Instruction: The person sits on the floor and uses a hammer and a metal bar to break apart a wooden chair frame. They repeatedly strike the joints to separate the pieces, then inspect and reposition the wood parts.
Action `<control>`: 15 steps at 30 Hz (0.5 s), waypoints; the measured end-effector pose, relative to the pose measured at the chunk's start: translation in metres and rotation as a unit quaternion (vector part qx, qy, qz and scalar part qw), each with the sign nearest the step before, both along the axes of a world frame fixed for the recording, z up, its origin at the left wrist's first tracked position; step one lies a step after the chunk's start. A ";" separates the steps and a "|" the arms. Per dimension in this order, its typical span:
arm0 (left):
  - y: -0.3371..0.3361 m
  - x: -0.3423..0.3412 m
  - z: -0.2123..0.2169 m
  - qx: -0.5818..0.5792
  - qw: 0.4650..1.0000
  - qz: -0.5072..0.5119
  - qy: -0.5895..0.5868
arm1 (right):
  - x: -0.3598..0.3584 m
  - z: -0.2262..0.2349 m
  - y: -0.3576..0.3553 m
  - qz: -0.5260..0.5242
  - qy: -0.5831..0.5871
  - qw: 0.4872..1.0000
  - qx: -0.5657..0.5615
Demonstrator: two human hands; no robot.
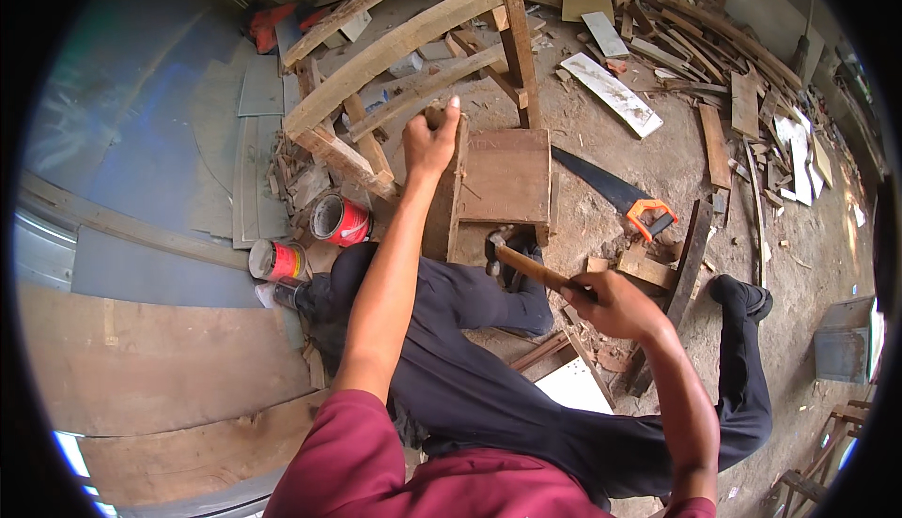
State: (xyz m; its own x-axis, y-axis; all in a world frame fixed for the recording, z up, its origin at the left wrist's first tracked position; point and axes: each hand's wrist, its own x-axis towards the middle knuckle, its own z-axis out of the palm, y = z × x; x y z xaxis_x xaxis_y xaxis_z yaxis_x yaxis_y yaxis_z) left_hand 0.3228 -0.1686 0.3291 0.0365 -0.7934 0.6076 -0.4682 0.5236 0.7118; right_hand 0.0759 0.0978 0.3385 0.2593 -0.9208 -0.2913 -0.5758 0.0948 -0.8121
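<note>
My right hand point(615, 304) is closed round the wooden handle of a hammer point(533, 267). The hammer's metal head is low, beside the near end of a small wooden box point(505, 175). My left hand point(432, 142) grips the box's upper left edge, thumb pointing away from me; its other fingers are partly hidden. Just beyond stands a wooden frame point(404, 44) with curved rails and legs. Right of the box, a handsaw point(601, 185) with a black blade and orange handle lies on the ground.
Two red paint cans point(340, 219) stand left of my arm. Scrap wood point(705, 44) is heaped at the far right, with a white board point(613, 95) nearer. A dark plank point(691, 260) lies beside my bent right leg. Large sheets point(160, 358) cover the left side.
</note>
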 end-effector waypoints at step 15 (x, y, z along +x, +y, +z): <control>0.025 0.010 0.036 0.041 0.996 -0.026 0.079 | 0.038 0.077 -0.045 0.048 0.120 0.991 -0.033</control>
State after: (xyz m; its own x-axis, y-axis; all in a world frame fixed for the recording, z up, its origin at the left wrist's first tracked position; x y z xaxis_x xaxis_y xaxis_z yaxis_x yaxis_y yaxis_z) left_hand 0.3325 -0.1439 0.3655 0.0844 -0.8434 0.5307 -0.3211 0.4812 0.8157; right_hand 0.1135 0.0529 0.4160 0.2770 -0.9144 -0.2952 -0.7565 -0.0181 -0.6537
